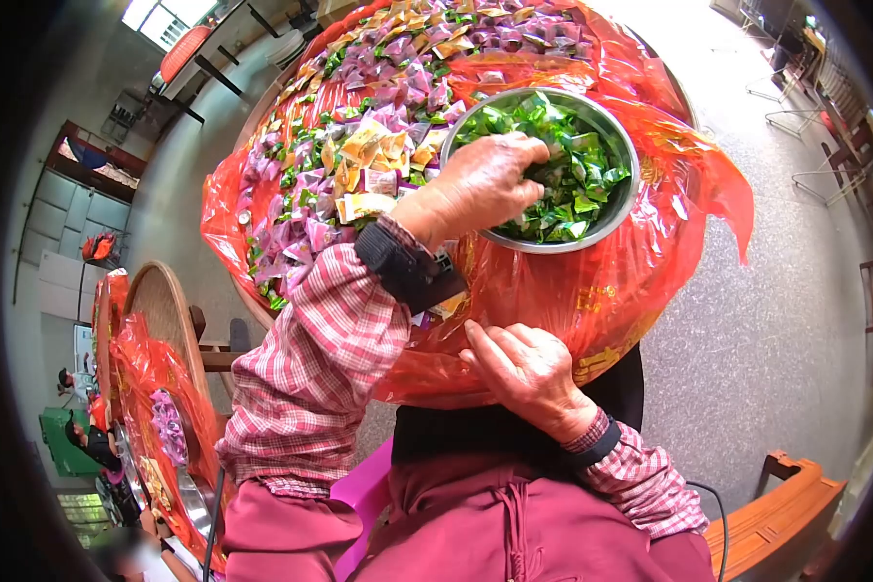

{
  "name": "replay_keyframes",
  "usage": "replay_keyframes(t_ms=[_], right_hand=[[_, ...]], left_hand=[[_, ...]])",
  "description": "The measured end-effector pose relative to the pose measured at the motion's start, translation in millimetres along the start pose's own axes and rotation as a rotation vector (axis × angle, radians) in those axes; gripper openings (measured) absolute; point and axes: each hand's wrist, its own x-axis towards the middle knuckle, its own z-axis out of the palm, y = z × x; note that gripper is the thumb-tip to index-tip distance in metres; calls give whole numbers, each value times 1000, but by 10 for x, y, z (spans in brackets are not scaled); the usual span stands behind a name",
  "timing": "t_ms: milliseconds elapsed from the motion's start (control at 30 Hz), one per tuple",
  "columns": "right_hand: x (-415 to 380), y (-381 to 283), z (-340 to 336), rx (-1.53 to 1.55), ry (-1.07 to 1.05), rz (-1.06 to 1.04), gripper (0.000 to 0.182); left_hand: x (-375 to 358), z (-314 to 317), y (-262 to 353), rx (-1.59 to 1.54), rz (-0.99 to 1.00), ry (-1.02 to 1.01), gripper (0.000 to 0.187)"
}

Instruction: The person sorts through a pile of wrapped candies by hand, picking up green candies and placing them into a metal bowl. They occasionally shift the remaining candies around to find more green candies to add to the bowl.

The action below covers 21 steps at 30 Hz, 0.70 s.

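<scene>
Green packets fill a metal bowl sitting on red plastic, toward the right of the round tray. The work in hand is at that bowl: the person's left hand reaches over its left rim, fingers bent down among the packets. Whether they pinch one, I can't tell from here. Drawing any out would call, I'd judge, for a light closing of the fingertips and a lift clear of the rim.

The right hand is at the near edge of the plastic, fingers part open and loosely bent, nothing seen in them.

Left of the bowl, the tray carries a thick spread of purple packets mixed with green ones, and yellow packets heap up close by the left wrist. Off to the left stands a second woven tray, with more red plastic and a few purple packets; another person's arm shows below it.
</scene>
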Motion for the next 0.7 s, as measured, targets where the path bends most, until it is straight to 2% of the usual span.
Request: replay_keyframes(t_ms=[100,167,233,300,367,600,700], right_hand=[[0,6,-12,11,2,-1,38],[-3,3,-16,16,-14,6,38],[1,6,-22,17,-16,6,38],[2,5,-24,19,-20,2,37],[0,2,-18,27,-22,7,37],[53,-11,-49,45,-36,13,37],[70,-20,-46,47,-51,23,36]], left_hand=[[-3,-72,-15,-44,9,49,37],[-106,-116,-36,-71,41,180,33],[-309,-278,65,-57,1,190,30],[-587,-437,160,-41,-91,223,27],[-927,-540,266,-101,-299,191,23],[-2025,-628,453,-229,-615,202,20],[-2251,-540,525,-187,-675,185,18]])
